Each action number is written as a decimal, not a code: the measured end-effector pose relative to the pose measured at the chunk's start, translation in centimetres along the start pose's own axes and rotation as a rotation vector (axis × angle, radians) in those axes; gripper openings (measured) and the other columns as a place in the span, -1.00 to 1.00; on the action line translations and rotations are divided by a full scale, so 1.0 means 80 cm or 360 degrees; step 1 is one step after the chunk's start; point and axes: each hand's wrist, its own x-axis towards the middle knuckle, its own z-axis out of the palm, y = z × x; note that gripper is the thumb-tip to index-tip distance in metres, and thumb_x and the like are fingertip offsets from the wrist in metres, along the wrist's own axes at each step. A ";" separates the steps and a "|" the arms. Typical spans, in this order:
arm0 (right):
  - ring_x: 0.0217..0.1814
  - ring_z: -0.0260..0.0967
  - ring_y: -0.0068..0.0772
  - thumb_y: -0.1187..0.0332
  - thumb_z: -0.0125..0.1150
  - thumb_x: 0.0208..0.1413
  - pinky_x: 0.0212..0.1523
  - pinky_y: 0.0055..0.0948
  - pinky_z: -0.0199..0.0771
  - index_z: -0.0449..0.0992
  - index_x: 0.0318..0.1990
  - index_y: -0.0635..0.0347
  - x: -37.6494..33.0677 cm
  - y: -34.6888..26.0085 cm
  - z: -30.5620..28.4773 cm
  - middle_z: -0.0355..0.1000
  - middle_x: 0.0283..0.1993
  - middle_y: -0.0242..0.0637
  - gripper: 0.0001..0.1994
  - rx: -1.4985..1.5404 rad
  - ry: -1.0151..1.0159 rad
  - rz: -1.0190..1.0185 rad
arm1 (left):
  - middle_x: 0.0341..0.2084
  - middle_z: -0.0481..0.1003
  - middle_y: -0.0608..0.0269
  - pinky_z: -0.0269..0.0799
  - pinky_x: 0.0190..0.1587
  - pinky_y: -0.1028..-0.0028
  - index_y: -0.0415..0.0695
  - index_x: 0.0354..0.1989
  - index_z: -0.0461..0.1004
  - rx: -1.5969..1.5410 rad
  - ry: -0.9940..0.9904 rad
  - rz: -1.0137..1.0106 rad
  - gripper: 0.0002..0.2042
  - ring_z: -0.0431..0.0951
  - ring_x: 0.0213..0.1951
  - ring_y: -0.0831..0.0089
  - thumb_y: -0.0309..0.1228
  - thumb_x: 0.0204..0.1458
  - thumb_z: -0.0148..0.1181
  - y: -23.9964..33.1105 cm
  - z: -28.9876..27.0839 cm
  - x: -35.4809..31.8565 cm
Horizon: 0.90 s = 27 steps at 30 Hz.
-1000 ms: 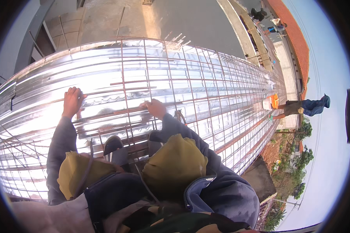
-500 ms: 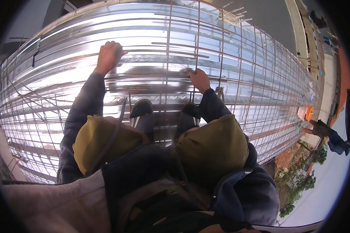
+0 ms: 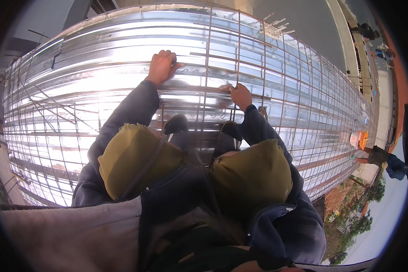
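My left hand (image 3: 162, 68) is closed over a thin steel reinforcing bar (image 3: 122, 64) that runs crosswise above shiny corrugated metal decking (image 3: 136, 43). Its thumb points to the right. Farther right, my right hand (image 3: 241, 96) is closed beside an upright-running bar of the rusty rebar mesh (image 3: 238, 50). A small blurred shape shows at its fingertips; I cannot make out what it is. Both my shoes (image 3: 176, 123) stand between the arms on the mesh and decking. My knees, in olive trousers (image 3: 254, 170), are bent in a squat.
Bar ends (image 3: 276, 26) stick out at the far edge, by a grey surface. Loose bars (image 3: 45, 106) cross the mesh at left. At the far right are an orange object (image 3: 361, 139) and another person (image 3: 383, 158). Trees (image 3: 356, 226) stand beyond the lower right edge.
My left hand has shifted right, closer to my right hand. My right hand stays by the same crossing bars, slightly right and lower in the view. The view itself has shifted a little.
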 end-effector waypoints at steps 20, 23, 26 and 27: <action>-0.13 0.51 0.31 0.12 0.20 0.34 -0.07 0.18 0.41 0.57 -0.20 0.39 -0.001 0.058 0.023 0.55 -0.23 0.16 -0.61 0.0172 -0.0100 -0.0137 | -0.25 0.43 0.30 0.35 0.01 0.20 0.02 -0.22 0.49 0.0005 -0.0014 0.0181 -0.70 0.44 -0.07 0.24 -0.06 0.16 0.37 -0.010 -0.012 -0.016; -0.12 0.50 0.32 0.12 0.17 0.36 -0.05 0.22 0.42 0.59 -0.15 0.36 0.004 0.071 0.029 0.55 -0.22 0.16 -0.62 0.0048 -0.0089 -0.0299 | -0.23 0.45 0.30 0.35 0.03 0.20 0.02 -0.21 0.52 0.0049 -0.0086 0.0183 -0.72 0.45 -0.06 0.25 -0.07 0.15 0.38 -0.011 -0.014 -0.013; -0.07 0.51 0.34 0.12 0.14 0.38 0.01 0.25 0.43 0.62 -0.11 0.34 0.013 0.076 0.023 0.56 -0.17 0.19 -0.62 -0.0062 -0.0211 -0.0443 | -0.24 0.45 0.30 0.33 0.02 0.18 0.03 -0.24 0.54 0.0104 0.0162 0.0151 -0.72 0.45 -0.05 0.25 -0.06 0.13 0.39 -0.032 -0.017 -0.026; -0.05 0.51 0.34 0.12 0.13 0.38 0.03 0.26 0.43 0.62 -0.10 0.33 0.023 0.080 0.019 0.56 -0.15 0.20 -0.62 -0.0058 -0.0276 -0.0406 | -0.23 0.46 0.31 0.33 0.04 0.18 0.03 -0.23 0.55 0.0088 0.0142 0.0139 -0.72 0.46 -0.04 0.25 -0.07 0.13 0.39 -0.034 -0.017 -0.021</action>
